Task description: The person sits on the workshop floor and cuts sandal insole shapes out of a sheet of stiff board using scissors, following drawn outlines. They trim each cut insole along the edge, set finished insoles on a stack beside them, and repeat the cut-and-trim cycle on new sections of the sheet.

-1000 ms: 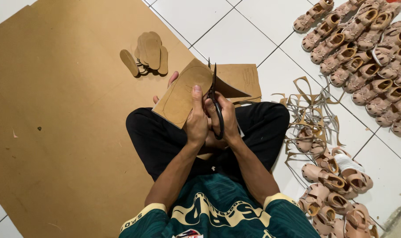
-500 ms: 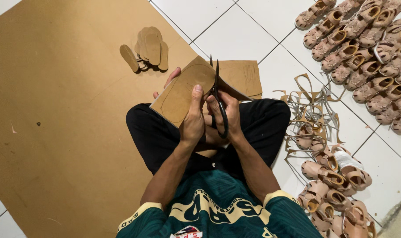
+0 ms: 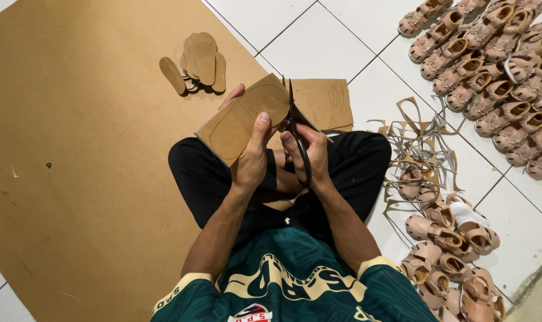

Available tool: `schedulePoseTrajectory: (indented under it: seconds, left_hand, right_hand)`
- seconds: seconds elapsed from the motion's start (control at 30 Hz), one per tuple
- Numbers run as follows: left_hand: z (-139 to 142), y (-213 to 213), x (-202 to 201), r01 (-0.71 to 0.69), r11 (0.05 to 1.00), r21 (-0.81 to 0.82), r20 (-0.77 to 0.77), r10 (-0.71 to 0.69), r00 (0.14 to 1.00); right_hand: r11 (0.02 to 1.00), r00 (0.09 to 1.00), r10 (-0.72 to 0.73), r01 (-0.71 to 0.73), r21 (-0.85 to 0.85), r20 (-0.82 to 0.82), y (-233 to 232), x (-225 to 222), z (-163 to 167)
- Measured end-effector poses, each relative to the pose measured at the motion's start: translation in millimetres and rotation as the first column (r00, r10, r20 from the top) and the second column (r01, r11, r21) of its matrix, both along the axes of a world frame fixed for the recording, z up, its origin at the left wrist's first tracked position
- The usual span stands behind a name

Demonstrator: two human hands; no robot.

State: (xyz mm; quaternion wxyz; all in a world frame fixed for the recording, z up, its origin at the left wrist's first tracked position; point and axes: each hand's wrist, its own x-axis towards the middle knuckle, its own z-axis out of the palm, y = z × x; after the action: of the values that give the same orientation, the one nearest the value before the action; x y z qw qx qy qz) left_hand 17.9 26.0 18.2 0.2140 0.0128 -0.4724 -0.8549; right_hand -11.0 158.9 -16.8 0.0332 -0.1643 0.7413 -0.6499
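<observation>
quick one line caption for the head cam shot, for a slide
Seated person's left hand holds a brown board piece while the right hand cuts it with black scissors, beside rows of sandals.

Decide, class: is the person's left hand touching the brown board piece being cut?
Touching. The head view shows the left hand gripping the board piece, thumb pressed flat on top.

A small shoemaking workshop on a white tiled floor (image 3: 342, 36). A big brown board (image 3: 74, 149) is spread out as a work surface, with cut soles (image 3: 199, 56) stacked on it, offcut strips (image 3: 417, 134) alongside, and rows of tan sandals (image 3: 491, 53) (more lie nearer (image 3: 449, 250)).
</observation>
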Motion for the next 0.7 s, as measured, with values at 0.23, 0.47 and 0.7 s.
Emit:
schedulePoseTrajectory:
  seconds: [0.23,0.47,0.7]
  left_hand:
    - [1.6,-6.4,-0.6,0.036,0.999,-0.033,0.015,-0.035,0.999]
    - [0.1,-20.0,-2.1,0.167,0.984,0.066,0.034,-0.170,0.985]
    - [-30.1,-2.5,-20.6,-0.033,0.981,0.193,0.134,0.007,0.991]
  right_hand:
    - [1.000,1.000,-0.005,0.005,0.025,0.015,2.7,3.0,5.9]
    - [0.999,0.995,0.038,-0.035,0.027,-0.094,9.4,4.1,4.3]
    - [1.000,0.987,-0.005,0.010,0.029,-0.160,-3.4,3.6,-4.1]
